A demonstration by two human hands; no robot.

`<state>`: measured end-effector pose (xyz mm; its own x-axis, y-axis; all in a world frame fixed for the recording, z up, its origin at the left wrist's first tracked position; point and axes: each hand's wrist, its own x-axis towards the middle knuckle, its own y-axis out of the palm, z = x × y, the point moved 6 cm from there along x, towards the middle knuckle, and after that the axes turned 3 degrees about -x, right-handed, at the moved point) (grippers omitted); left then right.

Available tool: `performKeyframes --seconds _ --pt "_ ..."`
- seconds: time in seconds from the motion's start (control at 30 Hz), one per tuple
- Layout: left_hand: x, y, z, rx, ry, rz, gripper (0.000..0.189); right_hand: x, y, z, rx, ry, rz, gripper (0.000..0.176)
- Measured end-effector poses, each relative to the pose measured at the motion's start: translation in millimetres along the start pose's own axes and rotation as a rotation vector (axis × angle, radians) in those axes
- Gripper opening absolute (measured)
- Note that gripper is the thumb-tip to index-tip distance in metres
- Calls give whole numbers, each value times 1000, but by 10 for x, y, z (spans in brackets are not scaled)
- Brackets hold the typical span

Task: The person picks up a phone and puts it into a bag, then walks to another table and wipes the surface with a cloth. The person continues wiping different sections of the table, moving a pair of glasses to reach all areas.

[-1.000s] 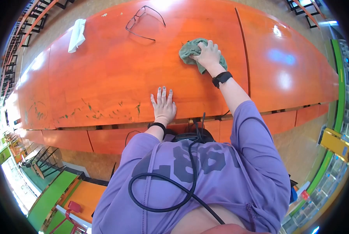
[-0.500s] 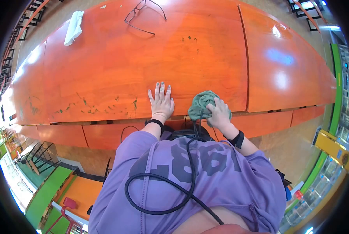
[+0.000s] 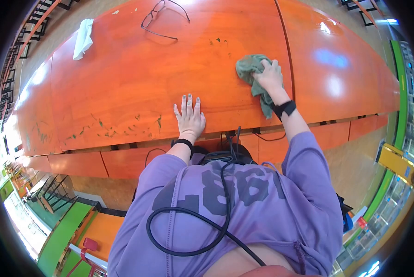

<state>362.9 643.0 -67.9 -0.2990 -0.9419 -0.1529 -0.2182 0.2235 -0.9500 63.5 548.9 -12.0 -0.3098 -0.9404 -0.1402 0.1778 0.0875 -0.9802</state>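
A green cloth (image 3: 252,67) lies bunched on the orange table (image 3: 170,74), right of centre, with one end trailing toward the near edge. My right hand (image 3: 270,79) is closed on it, close to the seam between two table sections. Near the front edge, my left hand (image 3: 189,119) rests flat with its fingers spread and holds nothing. Green marks (image 3: 106,127) dot the wood to the left of that hand. A few smaller dark green bits (image 3: 218,40) lie farther back, beyond the cloth.
A pair of glasses (image 3: 157,21) sits at the table's far side. To its left is a crumpled white tissue (image 3: 83,39). A black cable (image 3: 188,210) loops over my purple shirt. A red chair (image 3: 90,244) stands at lower left.
My right hand has moved away from my body and slightly right, carrying the green cloth across the table. The cloth now hangs out longer. My left hand stays in place on the table.
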Motion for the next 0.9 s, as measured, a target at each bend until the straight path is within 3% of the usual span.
performKeyframes --seconds 0.13,0.23,0.3,0.37,0.4,0.5,0.6,0.7,0.9 --pt "-7 -16 -5 13 -1 -4 58 -32 -19 96 -29 127 147 56" --pt "-14 -25 -20 7 -3 -11 58 -406 78 107 41 -31 98 63" --pt "-10 -17 -10 6 -5 -11 58 -790 67 194 168 -84 275 71" --pt "-10 -8 -5 6 -11 2 58 -1046 38 215 519 -220 440 70" --pt "-13 -7 -6 7 -7 -4 58 -1105 20 145 944 -80 538 61" --pt "-22 -2 -5 16 -1 -26 58 -984 -8 -613 566 -59 -41 53" --pt "-6 -6 -10 41 9 -44 58 -1079 263 -1128 87 35 -416 52" --pt "-29 37 6 67 14 -61 59 -1208 552 -1055 -94 63 -337 53" --pt "-32 4 1 38 37 -58 63 -1179 562 -1128 -15 119 -248 55"
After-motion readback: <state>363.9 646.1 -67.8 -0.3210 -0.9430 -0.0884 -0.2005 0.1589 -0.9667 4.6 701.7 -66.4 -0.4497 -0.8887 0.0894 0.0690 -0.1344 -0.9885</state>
